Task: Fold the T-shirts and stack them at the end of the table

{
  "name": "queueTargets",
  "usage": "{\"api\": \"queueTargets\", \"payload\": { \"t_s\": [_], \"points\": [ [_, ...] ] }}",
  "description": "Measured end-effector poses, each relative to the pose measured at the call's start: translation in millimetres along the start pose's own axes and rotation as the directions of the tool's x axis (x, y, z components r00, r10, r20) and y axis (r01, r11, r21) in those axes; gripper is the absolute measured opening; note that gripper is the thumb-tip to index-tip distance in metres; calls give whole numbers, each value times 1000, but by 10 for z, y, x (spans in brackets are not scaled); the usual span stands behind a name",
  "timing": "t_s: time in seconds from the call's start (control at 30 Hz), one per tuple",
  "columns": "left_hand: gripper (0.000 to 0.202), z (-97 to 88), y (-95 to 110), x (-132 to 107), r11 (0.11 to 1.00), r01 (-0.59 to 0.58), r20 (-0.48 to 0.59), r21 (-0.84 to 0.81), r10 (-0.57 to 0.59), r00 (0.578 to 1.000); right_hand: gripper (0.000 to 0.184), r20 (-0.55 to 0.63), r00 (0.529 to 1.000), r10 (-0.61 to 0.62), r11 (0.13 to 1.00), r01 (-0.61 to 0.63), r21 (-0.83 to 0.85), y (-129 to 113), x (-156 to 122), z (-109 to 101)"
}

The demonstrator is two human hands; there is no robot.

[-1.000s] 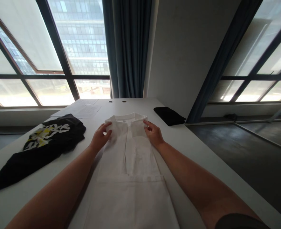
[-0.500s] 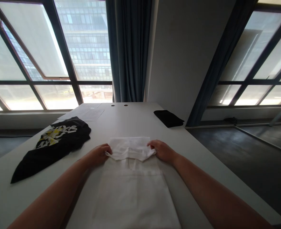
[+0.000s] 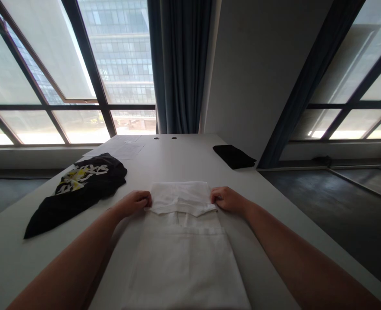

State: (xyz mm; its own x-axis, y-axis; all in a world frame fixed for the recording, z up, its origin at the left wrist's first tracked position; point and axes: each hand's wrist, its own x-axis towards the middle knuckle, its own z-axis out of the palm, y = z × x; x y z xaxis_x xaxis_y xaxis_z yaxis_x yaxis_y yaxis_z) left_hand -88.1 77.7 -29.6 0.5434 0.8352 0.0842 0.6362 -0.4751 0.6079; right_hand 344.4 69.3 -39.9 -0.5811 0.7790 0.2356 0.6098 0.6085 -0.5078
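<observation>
The white shirt lies flat along the middle of the desk, running from the near edge away from the person. A second ago its collar end was spread out at the far end with a hand on each side of the collar. That end has since been brought over toward the near side, and it now rests as a doubled flap across the shirt, collar hidden underneath. The garment is therefore shorter, with a straight folded edge at its far end. The left hand sits at the flap's left corner and the right hand at its right corner, both low on the desk. The fingers of each are curled shut and seem to pinch the cloth edge, though the grip itself is tucked under the knuckles. Compared with half a second ago, the flap looks flatter and pulled wider. To the left lies a crumpled black T-shirt with a yellow and white print. Papers lie beyond it, and a folded black cloth sits far right.
</observation>
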Motion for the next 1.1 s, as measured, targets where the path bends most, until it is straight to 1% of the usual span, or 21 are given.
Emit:
{"api": "queueTargets", "payload": {
  "t_s": [0.07, 0.13, 0.2, 0.27, 0.33, 0.37, 0.43, 0.53, 0.6, 0.73, 0.8, 0.87, 0.97, 1.03, 1.1],
  "points": [
    [20, 44, -29, 23, 997, 44, -89, 56, -39, 995, 29, -32, 999, 14, 999, -15, -30, 26, 7, 8],
    [21, 88, -25, 40, 988, 52, -184, 148, -24, 983, 28, -75, 997, 16, 998, -20, -55, 24, 21, 19],
    [25, 137, 5, 56, 970, 4, -238, 243, 56, 970, 25, -125, 992, -5, 998, -3, -68, -7, 38, 31],
    [29, 209, 38, 79, 947, -66, -246, 314, 148, 958, 24, -165, 985, -44, 996, 31, -78, -51, 57, 52],
    [37, 314, 45, 114, 928, -106, -224, 356, 195, 955, 27, -166, 984, -69, 995, 55, -86, -87, 74, 87],
    [43, 375, 35, 135, 923, -107, -203, 369, 192, 960, 30, -149, 986, -70, 994, 57, -89, -97, 81, 110],
    [53, 499, -4, 178, 920, -87, -145, 382, 153, 978, 35, -100, 994, -51, 995, 42, -94, -99, 93, 159],
    [59, 617, -63, 222, 917, -61, -59, 394, 91, 994, 35, -53, 999, -12, 996, 7, -93, -75, 103, 217],
    [61, 630, -78, 232, 913, -57, -25, 403, 73, 997, 36, -45, 999, 4, 996, -8, -87, -58, 103, 233],
    [62, 564, -40, 213, 901, -59, 11, 429, 61, 998, 38, -11, 1000, 21, 995, -22, -101, -66, 96, 213],
    [62, 526, 7, 191, 888, -53, 13, 456, 53, 999, 38, 15, 1000, 27, 993, -25, -120, -99, 94, 190],
    [61, 499, 78, 165, 864, -67, 0, 499, 77, 997, 39, 30, 999, 24, 990, -19, -139, -156, 92, 173],
    [53, 496, 233, 131, 832, -168, 8, 528, 193, 981, 40, 26, 999, -19, 989, 23, -146, -294, 93, 174],
    [52, 522, 352, 118, 832, -247, 69, 497, 246, 967, 42, 43, 997, -63, 990, 68, -125, -412, 94, 194],
    [53, 560, 457, 116, 841, -304, 157, 448, 260, 953, 45, 108, 990, -91, 991, 101, -88, -527, 92, 217]
  ]
}}
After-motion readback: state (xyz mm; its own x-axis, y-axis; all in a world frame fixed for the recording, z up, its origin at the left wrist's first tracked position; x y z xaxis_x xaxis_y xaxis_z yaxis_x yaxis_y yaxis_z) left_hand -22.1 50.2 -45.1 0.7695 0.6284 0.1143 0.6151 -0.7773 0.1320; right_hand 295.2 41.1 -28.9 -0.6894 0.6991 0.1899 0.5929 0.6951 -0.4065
